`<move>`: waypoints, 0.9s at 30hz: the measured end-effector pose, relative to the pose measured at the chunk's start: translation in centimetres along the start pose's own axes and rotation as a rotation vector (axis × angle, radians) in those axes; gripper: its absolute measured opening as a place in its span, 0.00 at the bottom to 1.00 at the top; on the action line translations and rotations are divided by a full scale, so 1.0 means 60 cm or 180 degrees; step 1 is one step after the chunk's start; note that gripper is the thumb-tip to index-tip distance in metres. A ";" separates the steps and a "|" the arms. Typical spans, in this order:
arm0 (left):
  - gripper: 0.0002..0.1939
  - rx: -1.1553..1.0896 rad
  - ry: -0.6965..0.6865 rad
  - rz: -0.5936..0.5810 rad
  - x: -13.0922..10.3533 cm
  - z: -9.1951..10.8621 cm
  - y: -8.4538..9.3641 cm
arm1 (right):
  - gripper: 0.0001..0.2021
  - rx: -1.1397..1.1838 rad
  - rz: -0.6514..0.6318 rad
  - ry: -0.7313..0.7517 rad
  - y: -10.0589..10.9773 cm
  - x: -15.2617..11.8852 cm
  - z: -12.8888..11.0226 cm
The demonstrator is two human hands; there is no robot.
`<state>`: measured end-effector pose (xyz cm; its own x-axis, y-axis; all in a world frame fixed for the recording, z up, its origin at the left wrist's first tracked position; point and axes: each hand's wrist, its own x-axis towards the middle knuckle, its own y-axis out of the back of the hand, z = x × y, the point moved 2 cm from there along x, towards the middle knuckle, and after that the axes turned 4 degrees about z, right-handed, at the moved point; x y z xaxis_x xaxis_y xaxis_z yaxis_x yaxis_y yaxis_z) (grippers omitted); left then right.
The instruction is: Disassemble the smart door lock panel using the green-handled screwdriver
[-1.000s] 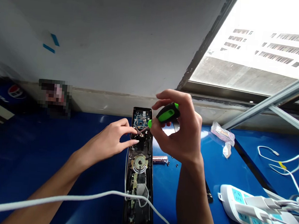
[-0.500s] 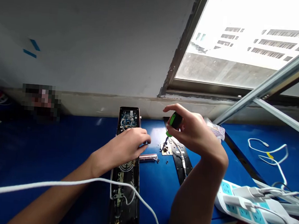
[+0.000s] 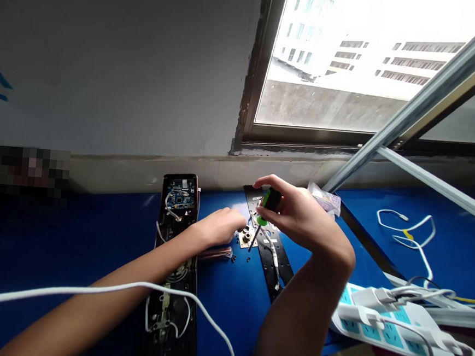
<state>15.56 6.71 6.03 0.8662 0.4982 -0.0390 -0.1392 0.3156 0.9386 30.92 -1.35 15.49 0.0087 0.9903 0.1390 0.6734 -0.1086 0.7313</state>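
Observation:
My right hand is closed round a black and green screwdriver, its tip pointing down beside a small square board with a round metal part on it. At the left edge of that board is my left hand, fingers bent together; what they hold, if anything, is too small to tell. Left of the hands lies a long black housing with a blue circuit board at its top end. A black perforated plate with a white cable lies under the right hand. Tiny screws are scattered near the board.
A reddish wrapped bundle lies beside the housing. At the right are a white power strip with plugs, a coiled white cable and a metal frame bar. A white cable crosses in front of my left forearm.
My left hand has moved right, from over the black housing to the small board. The screwdriver tip has shifted off the round part to beside the board. The view has turned slightly right.

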 end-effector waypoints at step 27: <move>0.16 -0.0232 0.0589 0.1718 -0.224 -0.083 0.120 | 0.17 0.1125 0.1473 0.1401 -0.036 0.026 -0.104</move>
<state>0.52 6.30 11.58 0.5658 0.7351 0.3735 -0.5768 0.0292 0.8164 24.84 -0.12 18.30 0.1023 0.7149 0.6917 0.8719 -0.3992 0.2836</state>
